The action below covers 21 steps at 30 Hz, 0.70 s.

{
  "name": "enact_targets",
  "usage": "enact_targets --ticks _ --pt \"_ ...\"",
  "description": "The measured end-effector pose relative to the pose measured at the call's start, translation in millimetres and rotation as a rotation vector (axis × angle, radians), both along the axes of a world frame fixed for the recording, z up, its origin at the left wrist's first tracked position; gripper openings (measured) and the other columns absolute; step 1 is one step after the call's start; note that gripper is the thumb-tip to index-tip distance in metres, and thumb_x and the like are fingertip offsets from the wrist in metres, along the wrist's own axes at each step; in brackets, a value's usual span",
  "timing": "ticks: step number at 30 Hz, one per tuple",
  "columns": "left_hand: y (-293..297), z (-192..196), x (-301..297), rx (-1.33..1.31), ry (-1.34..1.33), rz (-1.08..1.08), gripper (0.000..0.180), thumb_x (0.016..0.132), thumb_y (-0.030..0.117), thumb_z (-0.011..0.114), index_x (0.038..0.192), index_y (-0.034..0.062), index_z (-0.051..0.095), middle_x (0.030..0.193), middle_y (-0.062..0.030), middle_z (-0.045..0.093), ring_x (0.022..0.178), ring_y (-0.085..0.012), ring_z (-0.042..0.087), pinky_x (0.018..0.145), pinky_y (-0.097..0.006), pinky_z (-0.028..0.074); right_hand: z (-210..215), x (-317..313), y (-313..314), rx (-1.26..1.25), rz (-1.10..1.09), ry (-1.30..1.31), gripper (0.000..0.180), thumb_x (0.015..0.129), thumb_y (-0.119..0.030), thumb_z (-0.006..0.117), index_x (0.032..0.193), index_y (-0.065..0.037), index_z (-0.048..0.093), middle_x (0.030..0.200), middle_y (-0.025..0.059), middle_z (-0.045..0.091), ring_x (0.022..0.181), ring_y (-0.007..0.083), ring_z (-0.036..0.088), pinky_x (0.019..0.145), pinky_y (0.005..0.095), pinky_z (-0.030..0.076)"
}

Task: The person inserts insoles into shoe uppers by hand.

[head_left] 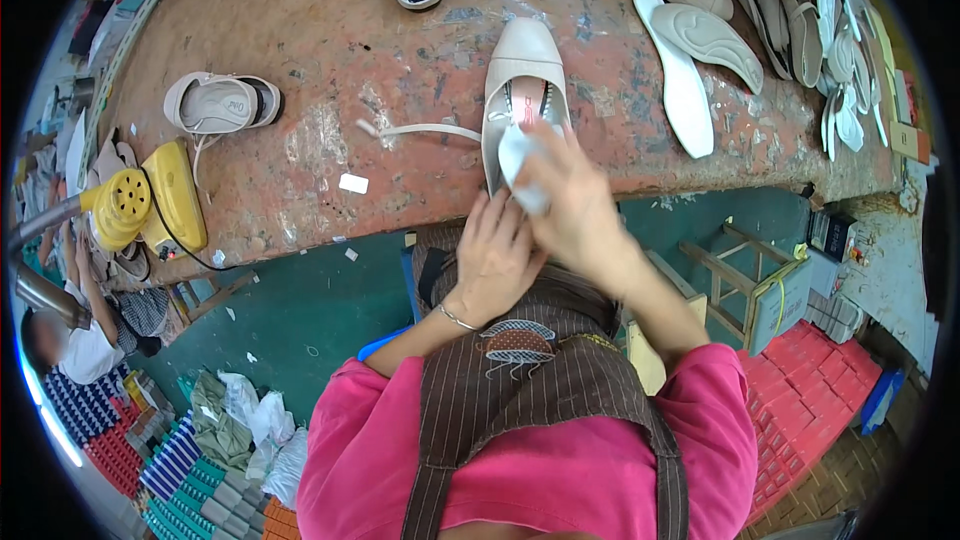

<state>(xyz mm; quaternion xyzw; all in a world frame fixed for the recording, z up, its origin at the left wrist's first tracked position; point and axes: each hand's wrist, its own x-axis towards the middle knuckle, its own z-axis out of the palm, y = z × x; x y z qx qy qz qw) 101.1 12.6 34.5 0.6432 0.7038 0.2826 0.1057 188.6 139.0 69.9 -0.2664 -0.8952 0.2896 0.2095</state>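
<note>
Grip of the right hand (pixel 578 202) looks closed, its blurred fingers curled over a smooth white pad (pixel 516 154) that sits partly within the open mouth of a shoe (pixel 527 52); the blur hides the exact hold. Left-hand grip is bunched, the fingers of the left hand (pixel 492 258) drawn together against the heel end of that shoe, though whether they pinch it cannot be told. The shoe lies upright near the front edge of the counter (pixel 330 15), blunt toe away from the person, its cream upper smooth with a seam across the toe and a pink lining inside. A thin, flexible strap (pixel 430 130) runs leftward from its side. The counter is reddish brown, scuffed and flecked with pale, crusty stains. Right of the shoe lie a flat, elongated white insole (pixel 688 105) and a rounder cream insole (pixel 708 38) with curved moulded ridges. To the left, a small beige sandal (pixel 222 104) rests beyond a glossy yellow lamp (pixel 122 208) with a round, perforated head. Near the counter's edge lies a rectangular white label (pixel 353 183).
</note>
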Motion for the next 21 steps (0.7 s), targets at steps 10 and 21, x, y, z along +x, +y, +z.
enact_targets --ticks 10,21 --pt "5 -20 6 -0.21 -0.024 -0.103 0.055 0.087 0.017 0.063 0.135 -0.0066 0.048 0.14 -0.0239 0.047 0.14 -0.0375 0.034 0.111 -0.056 0.031 -31 -53 50 0.023 -0.055 -0.441 0.044 0.083 -0.007 0.053 0.125 0.008 0.055 0.125 0.0276 0.059 0.121 0.0379 0.057 0.117 0.0544 0.023" --pt "0 -32 4 -0.158 -0.027 -0.079 0.043 0.082 0.01 0.061 0.122 -0.0065 0.06 0.129 -0.0234 0.056 0.135 -0.0379 0.041 0.109 -0.052 0.037 -51 -56 33 0.247 -0.22 -0.422 0.043 0.082 -0.007 0.05 0.118 0.015 0.052 0.109 0.0283 0.062 0.112 0.037 0.06 0.119 0.0562 0.015"
